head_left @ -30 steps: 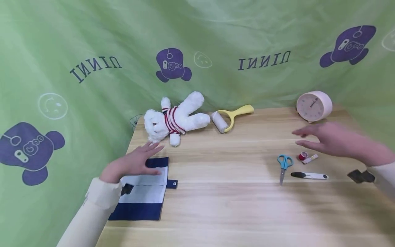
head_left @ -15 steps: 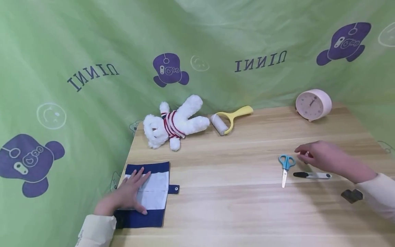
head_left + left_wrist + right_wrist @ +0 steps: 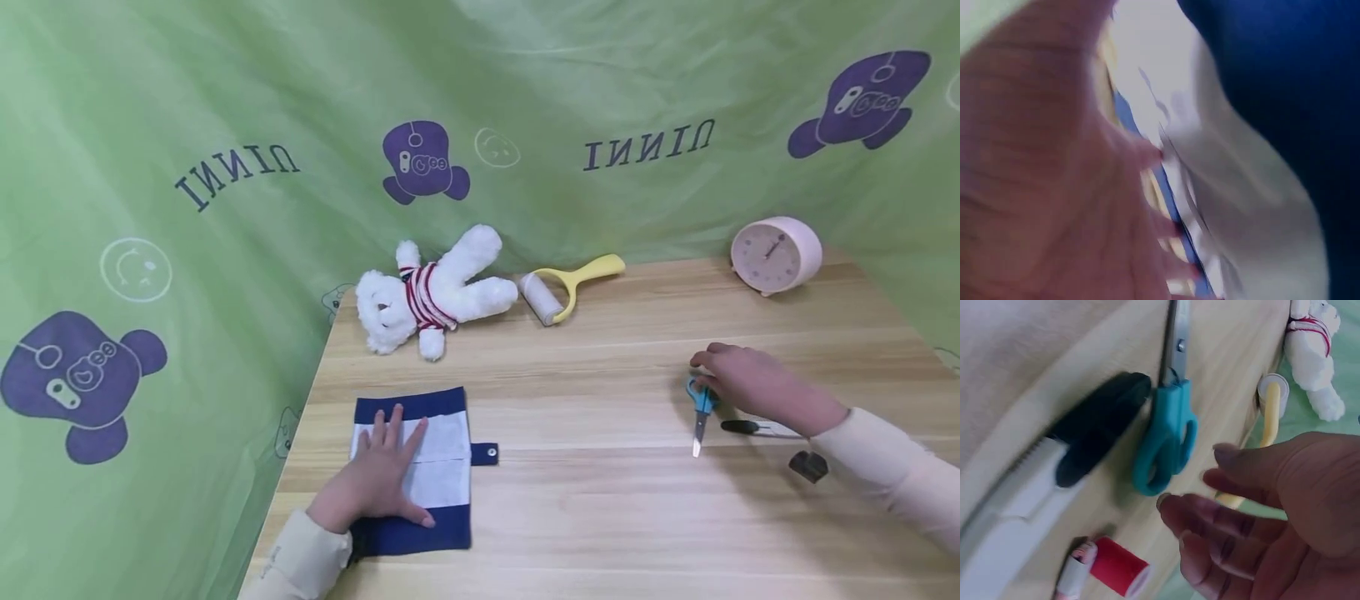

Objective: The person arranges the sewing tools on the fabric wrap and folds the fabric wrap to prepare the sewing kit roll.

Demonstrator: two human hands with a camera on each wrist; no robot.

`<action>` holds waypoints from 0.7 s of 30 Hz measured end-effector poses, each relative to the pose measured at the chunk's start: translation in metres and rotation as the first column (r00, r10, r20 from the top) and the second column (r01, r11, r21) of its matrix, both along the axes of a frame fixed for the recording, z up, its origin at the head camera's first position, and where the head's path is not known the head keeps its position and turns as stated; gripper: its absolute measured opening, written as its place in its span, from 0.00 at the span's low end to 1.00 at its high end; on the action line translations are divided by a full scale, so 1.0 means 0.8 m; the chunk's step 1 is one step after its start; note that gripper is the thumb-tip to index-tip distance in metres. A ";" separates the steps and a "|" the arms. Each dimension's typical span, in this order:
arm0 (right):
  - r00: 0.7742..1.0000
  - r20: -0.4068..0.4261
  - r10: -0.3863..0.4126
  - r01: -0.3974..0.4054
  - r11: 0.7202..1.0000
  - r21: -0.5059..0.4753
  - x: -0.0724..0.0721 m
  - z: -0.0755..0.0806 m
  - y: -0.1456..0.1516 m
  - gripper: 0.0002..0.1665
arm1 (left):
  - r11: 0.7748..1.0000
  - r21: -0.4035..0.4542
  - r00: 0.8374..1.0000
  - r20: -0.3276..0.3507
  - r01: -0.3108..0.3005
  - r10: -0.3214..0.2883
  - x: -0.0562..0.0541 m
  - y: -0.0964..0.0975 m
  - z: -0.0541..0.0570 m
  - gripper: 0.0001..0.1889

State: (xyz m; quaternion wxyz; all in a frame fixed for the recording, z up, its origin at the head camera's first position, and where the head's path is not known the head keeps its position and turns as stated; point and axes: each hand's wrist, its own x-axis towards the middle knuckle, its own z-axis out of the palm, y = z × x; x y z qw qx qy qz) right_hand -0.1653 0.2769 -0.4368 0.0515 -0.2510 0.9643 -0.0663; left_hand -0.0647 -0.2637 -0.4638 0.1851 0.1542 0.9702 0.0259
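Note:
A navy-and-white cloth pouch (image 3: 442,529) lies unfolded on the table, its snap strap (image 3: 484,454) toward the right. My left hand (image 3: 378,479) rests spread across it; close up, the left wrist view shows the pale cloth bulging beside the palm. Over at the right, my right hand (image 3: 757,387) hovers by the handles of the teal scissors (image 3: 702,404), fingers loosely bent. The right wrist view shows a gap between these fingers and the scissors (image 3: 1169,425). Beside them are a white tool with a black end (image 3: 1097,431), a red thread spool (image 3: 1116,565) and a small printed white item (image 3: 1075,569).
Along the back of the table lie a white plush bear (image 3: 483,297) in a striped top and a yellow-handled lint roller (image 3: 596,268). A pink round clock (image 3: 772,254) stands at the back right. Green printed cloth (image 3: 525,83) hangs behind and at the sides.
My left hand has come down onto the pouch, and the pouch has slid right under it. My right hand has lowered, then shifted left from the spool to the scissors' handles.

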 end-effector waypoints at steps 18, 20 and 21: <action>0.985 0.161 -0.055 0.057 0.998 -0.010 -0.006 -0.001 0.011 0.11 | 0.999 0.017 0.999 0.030 0.030 -0.031 -0.005 -0.023 -0.002 0.80; 0.986 0.152 -0.067 0.072 0.997 -0.027 -0.007 0.004 0.015 0.10 | 0.998 0.010 0.998 -0.011 0.068 -0.068 -0.004 -0.005 -0.008 0.79; 0.986 0.148 -0.076 0.081 0.996 -0.033 -0.008 0.007 0.017 0.11 | 0.996 -0.007 0.995 -0.037 0.093 -0.093 -0.003 0.005 -0.011 0.78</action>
